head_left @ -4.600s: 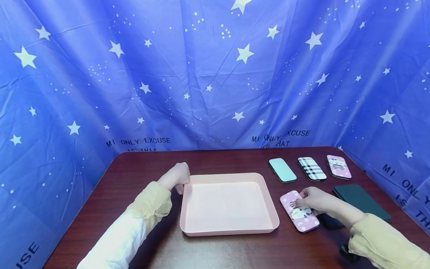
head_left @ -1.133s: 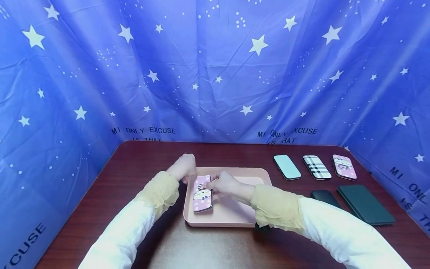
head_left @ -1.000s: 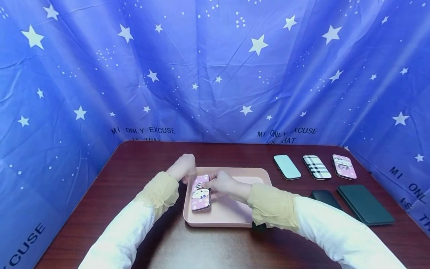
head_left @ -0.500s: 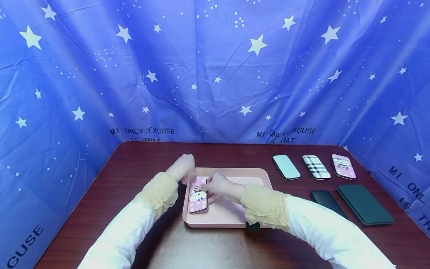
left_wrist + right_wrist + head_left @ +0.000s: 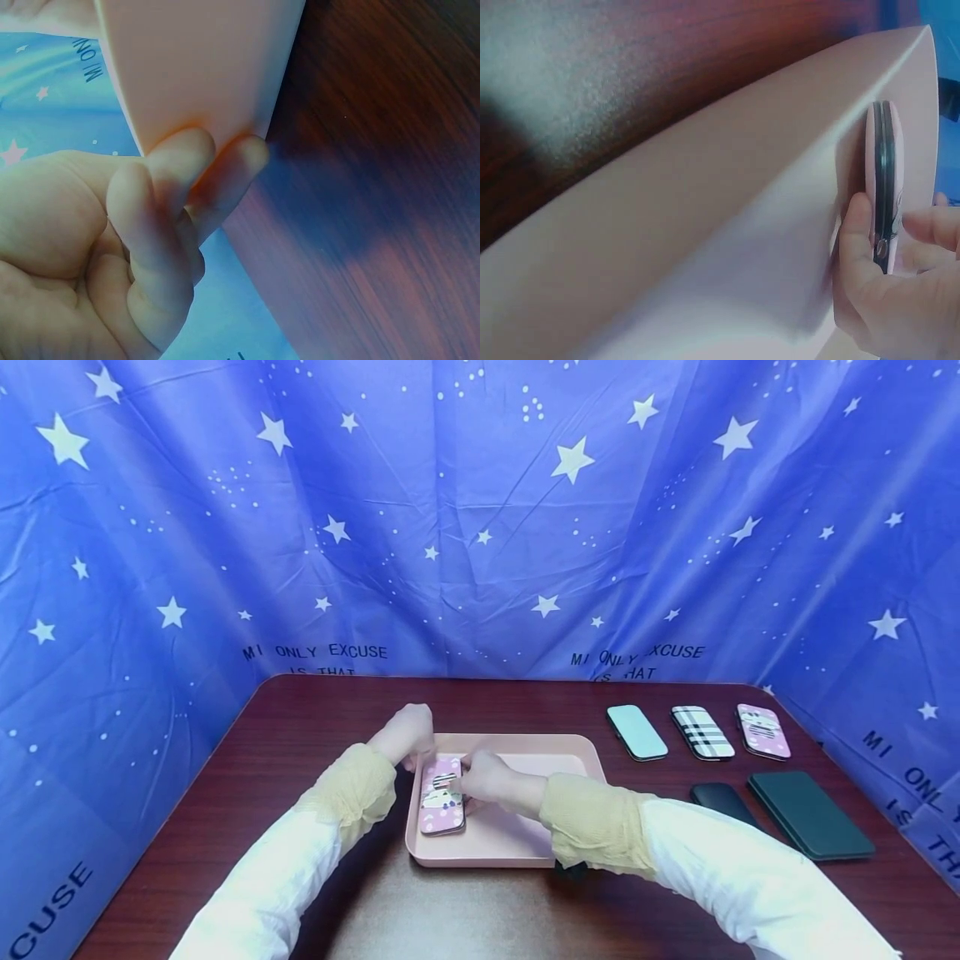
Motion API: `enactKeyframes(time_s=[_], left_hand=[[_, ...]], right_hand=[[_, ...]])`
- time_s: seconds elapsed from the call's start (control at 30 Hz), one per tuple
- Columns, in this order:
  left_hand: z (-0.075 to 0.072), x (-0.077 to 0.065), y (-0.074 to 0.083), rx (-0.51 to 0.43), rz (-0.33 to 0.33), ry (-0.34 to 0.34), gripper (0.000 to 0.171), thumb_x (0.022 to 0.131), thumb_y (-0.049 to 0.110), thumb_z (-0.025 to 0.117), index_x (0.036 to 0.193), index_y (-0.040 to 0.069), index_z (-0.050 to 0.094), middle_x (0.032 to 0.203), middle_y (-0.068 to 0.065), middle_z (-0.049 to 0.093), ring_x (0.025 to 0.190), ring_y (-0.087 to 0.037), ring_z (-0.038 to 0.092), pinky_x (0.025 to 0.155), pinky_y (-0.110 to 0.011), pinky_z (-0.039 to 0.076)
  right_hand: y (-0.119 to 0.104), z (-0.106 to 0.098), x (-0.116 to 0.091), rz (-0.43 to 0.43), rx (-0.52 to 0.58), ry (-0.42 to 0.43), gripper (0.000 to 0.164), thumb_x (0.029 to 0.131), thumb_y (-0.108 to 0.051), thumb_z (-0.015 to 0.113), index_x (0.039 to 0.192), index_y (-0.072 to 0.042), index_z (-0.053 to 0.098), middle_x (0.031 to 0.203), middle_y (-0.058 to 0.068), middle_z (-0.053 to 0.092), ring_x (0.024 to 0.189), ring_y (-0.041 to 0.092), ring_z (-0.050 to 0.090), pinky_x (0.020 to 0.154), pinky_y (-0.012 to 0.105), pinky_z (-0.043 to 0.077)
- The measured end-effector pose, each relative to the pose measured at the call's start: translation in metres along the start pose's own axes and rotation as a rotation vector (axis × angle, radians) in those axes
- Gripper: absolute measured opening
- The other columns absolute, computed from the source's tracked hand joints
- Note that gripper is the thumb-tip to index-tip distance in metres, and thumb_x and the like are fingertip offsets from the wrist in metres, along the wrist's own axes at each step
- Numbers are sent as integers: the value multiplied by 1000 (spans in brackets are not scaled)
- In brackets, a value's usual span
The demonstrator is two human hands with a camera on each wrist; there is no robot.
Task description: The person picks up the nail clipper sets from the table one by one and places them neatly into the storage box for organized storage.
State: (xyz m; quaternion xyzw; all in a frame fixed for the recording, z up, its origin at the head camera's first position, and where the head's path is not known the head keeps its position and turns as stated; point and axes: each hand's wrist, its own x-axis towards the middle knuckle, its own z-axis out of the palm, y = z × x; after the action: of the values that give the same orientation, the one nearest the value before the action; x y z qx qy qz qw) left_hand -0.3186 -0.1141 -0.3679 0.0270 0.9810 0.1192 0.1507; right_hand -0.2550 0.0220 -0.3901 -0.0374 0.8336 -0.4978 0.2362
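Observation:
A pink tray point(image 5: 517, 860) lies on the table. My left hand point(image 5: 408, 735) grips its left rim near the far corner; in the left wrist view, fingertips point(image 5: 184, 154) press the outer wall, and the thumb is hidden. Inside the tray, along its left wall, is a flat pink clasp case point(image 5: 441, 814) with white dots and a cartoon animal print. My right hand point(image 5: 491, 777) holds this case by its right side. From the right wrist view, thumb and fingers stand on both faces of the case, near its metal clasp point(image 5: 882, 246).
Right of the tray lie a mint case point(image 5: 637, 732), a plaid case point(image 5: 703, 733) and another pink case point(image 5: 763, 732) in a row. Nearer are a small black case point(image 5: 722, 802), partly behind my right sleeve, and a large dark green flat case point(image 5: 812, 816). A starry blue curtain point(image 5: 480, 568) hangs behind.
My right hand has carried the pink case from the table on the right into the tray, against its left wall. In the last half second it barely moves. The left hand stays on the rim.

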Motion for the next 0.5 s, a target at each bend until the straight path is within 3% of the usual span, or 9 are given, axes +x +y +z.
enactKeyframes(time_s=[0.27, 0.5], left_hand=[[-1, -1, 0, 27, 4, -10, 9, 62, -8, 63, 67, -3, 57, 56, -16, 61, 37, -12, 58, 39, -20, 52], [-1, -1, 0, 23, 3, -20, 8, 63, -8, 62, 67, -3, 58, 58, -17, 61, 38, -13, 58, 39, -21, 52]], right_hand=[[-4, -3, -13, -39, -55, -25, 30, 83, 1, 59, 111, 10, 55, 88, 14, 64, 70, 16, 60, 72, 34, 58], [-10, -8, -20, -8, -47, -47, 51, 87, -4, 56, 130, 16, 40, 84, 12, 62, 56, 11, 49, 77, 31, 52]])
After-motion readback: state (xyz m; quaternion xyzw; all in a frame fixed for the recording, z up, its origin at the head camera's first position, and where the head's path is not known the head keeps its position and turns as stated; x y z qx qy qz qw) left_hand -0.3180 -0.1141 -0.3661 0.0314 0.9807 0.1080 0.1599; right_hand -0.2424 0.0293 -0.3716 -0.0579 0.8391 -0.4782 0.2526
